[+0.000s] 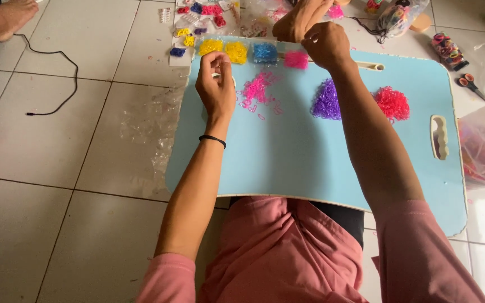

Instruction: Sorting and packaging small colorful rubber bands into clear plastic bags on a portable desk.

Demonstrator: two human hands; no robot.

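Note:
A light blue lap tray (310, 157) rests across my legs. My left hand (215, 90) hovers over its far left corner, fingertips pinched on a small pale piece that I cannot make out. Beside it lies a loose scatter of pink elastic bands (256, 90). My right hand (325, 46) is closed at the tray's far edge, on the right end of a strip of clear packets (265, 52) holding yellow, blue and pink bands. A purple pile (326, 101) and a red pile (391, 104) of bands sit right of my forearm.
Another person's limb (301, 17) reaches in just beyond my right hand, and a foot (7, 17) shows at the top left. Filled packets (197, 17), hair ties (447, 50), scissors (470, 84), plastic bags (484, 146) and a black cable (57, 73) lie on the tiled floor.

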